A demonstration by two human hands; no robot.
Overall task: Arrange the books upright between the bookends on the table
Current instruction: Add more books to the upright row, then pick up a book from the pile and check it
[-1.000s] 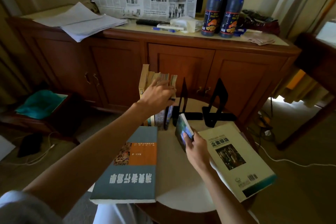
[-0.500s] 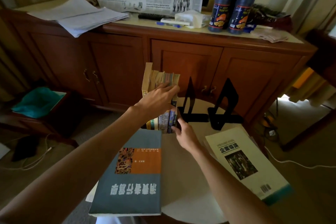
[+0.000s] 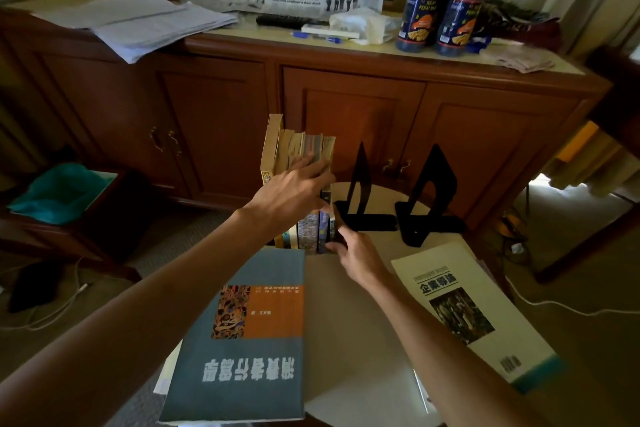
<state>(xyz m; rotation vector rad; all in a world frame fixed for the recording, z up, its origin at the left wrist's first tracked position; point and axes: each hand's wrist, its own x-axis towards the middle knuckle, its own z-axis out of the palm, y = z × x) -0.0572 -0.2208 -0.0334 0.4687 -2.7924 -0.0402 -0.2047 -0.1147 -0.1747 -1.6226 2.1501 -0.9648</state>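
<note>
**Steadying the row at the far edge of the worktop**

I have the left hand (image 3: 294, 191) laid over the upright books (image 3: 299, 163), fingers curled across their tops to hold the row together. The right hand (image 3: 356, 255) pinches the lower edge of the outermost thin book (image 3: 332, 215), just beside the nearer bookend (image 3: 360, 198); the second bookend (image 3: 429, 198) stands apart to the right. These paperbacks look light and floppy, so I judge they would fan out or tip unless squeezed from both ends, low near the spines. The grey-blue book (image 3: 242, 357) and the cream book (image 3: 478, 315) lie flat nearer me; both look broad and heavier, best taken by the spine edge. The round worktop (image 3: 346, 322) looks smooth and crowded, so a bookend could slide. Behind is a wooden sideboard (image 3: 346, 107) bearing papers (image 3: 138, 21) and bottles (image 3: 446, 0).
</note>
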